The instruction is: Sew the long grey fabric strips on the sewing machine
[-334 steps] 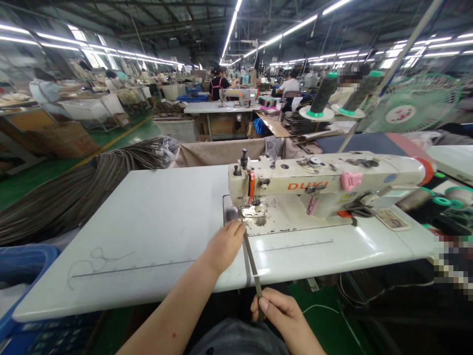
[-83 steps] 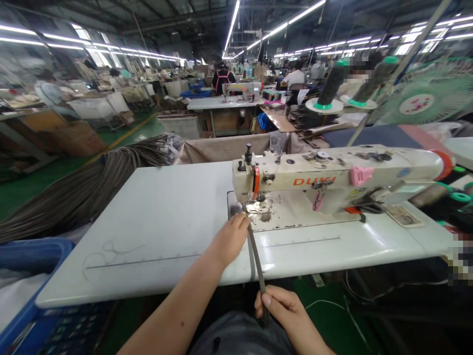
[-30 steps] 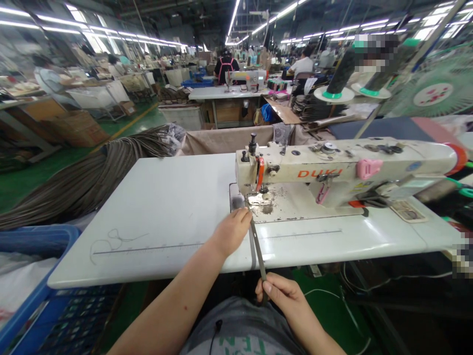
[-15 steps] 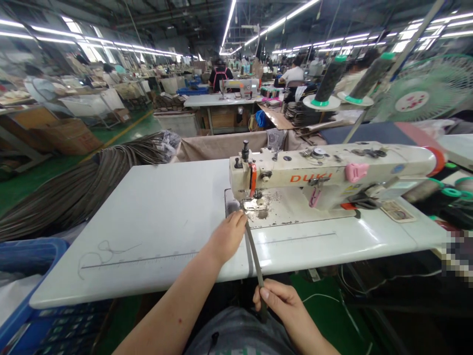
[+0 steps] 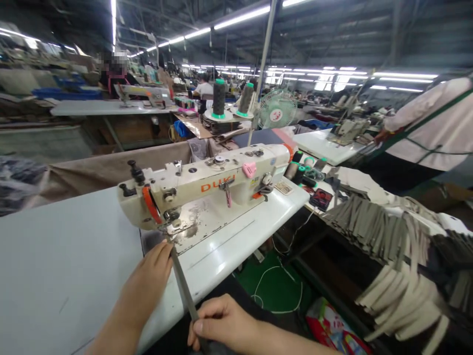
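Observation:
A narrow dark grey fabric strap point(image 5: 184, 281) runs from the needle area of a white sewing machine point(image 5: 207, 185) down past the table's front edge. My left hand point(image 5: 150, 281) lies just in front of the presser foot point(image 5: 177, 228), its fingers closed together on the strap's far end. Lower down, my right hand point(image 5: 225, 320) pinches the strap between thumb and fingers. Between the two hands the strap is stretched straight. My left fingertips partly hide where it meets the machine.
Many grey and beige straps point(image 5: 369, 227) hang over a bench at the right, near thread spools point(image 5: 295, 170). Two thread cones point(image 5: 219, 98) and a green fan point(image 5: 277, 108) stand behind the machine. A person in a light shirt point(image 5: 436, 128) stands at the far right.
The view has swung to the right, bringing the strap bench and the standing person into sight. Both hands keep their hold on the strap, with little change relative to the machine.

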`<act>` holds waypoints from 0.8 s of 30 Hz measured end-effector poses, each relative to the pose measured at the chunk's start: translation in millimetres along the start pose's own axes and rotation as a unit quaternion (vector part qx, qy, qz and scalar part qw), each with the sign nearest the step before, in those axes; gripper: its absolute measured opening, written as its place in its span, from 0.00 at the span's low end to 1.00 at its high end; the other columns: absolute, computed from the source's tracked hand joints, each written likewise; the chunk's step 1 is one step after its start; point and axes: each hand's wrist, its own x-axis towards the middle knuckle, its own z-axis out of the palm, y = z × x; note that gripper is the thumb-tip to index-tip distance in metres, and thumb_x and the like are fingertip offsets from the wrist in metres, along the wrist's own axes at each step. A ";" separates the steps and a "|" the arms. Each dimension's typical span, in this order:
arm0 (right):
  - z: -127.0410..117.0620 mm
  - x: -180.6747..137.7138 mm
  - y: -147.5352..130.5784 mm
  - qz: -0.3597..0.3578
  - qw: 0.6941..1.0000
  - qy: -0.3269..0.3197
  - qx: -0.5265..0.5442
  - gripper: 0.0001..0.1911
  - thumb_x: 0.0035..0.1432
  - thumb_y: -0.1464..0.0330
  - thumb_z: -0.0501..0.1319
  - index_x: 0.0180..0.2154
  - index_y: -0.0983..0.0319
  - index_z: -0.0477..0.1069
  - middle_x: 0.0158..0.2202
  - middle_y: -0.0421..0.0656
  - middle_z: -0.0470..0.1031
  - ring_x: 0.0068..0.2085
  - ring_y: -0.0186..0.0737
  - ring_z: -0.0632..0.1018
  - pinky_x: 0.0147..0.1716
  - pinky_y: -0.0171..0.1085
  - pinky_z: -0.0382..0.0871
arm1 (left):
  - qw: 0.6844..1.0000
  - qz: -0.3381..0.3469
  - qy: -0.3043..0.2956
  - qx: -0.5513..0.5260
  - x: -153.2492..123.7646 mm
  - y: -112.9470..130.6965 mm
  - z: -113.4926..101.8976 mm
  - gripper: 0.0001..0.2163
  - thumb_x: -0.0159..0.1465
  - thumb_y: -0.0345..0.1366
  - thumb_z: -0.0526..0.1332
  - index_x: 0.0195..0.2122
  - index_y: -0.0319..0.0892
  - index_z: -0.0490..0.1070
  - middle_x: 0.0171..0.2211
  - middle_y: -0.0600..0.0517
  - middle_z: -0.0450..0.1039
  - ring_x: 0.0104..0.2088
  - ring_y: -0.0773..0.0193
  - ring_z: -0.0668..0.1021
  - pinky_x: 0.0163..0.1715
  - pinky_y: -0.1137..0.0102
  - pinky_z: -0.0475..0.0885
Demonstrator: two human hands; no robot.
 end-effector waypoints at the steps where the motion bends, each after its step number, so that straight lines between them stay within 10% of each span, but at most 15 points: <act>1: -0.2 -0.5 0.5 0.000 1.000 -0.005 0.005 0.23 0.55 0.51 0.75 0.32 0.67 0.85 0.26 0.41 0.77 0.28 0.31 0.75 0.32 0.32 0.66 | 1.000 0.002 -0.001 0.000 -0.2 0.3 -0.7 0.18 0.70 0.24 0.50 0.48 0.36 0.80 0.54 0.39 0.77 0.58 0.47 0.77 0.60 0.55 0.72; 24: -0.2 2.0 2.2 0.012 1.000 0.003 0.023 0.24 0.54 0.50 0.74 0.34 0.67 0.85 0.27 0.43 0.79 0.29 0.33 0.78 0.34 0.33 0.69 | 0.999 0.005 0.008 0.034 5.8 2.4 -7.5 0.18 0.72 0.25 0.50 0.47 0.32 0.81 0.52 0.37 0.77 0.56 0.47 0.77 0.58 0.55 0.74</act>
